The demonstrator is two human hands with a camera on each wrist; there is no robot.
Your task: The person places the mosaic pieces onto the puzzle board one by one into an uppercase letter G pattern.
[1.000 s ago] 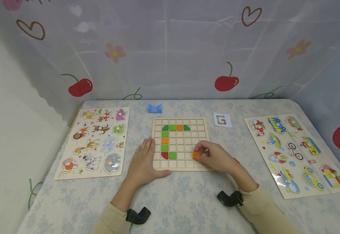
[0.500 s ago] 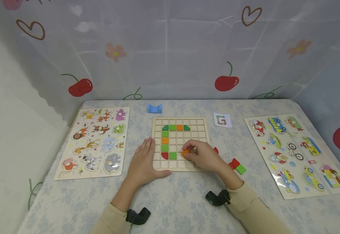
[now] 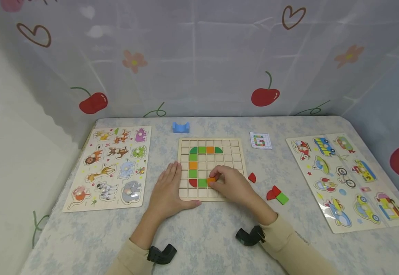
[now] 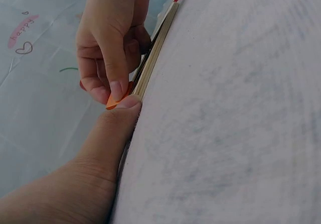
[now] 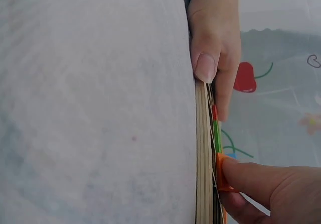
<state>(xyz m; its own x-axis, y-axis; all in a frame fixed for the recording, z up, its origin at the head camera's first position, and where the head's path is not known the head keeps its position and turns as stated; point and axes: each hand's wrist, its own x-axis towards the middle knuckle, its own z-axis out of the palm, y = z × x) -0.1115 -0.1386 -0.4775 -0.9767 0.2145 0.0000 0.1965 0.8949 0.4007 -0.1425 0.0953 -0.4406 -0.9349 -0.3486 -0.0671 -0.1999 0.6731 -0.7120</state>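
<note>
A wooden grid board (image 3: 233, 168) lies mid-table with green, orange and red tiles set in a C-like line. My right hand (image 3: 231, 184) pinches an orange square tile (image 3: 211, 180) between thumb and fingers. In the head view that tile is just right of a green square tile (image 3: 202, 183) in the lower row; in the right wrist view the orange tile (image 5: 224, 171) looks tilted. My left hand (image 3: 166, 191) rests along the board's left side, fingers straight, with the thumb at its front edge.
Right of the board lie a red quarter-round tile (image 3: 252, 178), two more red ones and a green square tile (image 3: 282, 198). A pattern card (image 3: 260, 141) and a blue holder (image 3: 181, 128) stand behind. An animal puzzle (image 3: 108, 168) is left, a vehicle puzzle (image 3: 347, 183) right.
My right hand has moved left over the board with the orange tile, to beside the green tile. The loose red and green tiles at right have come into view. My left hand stays put.
</note>
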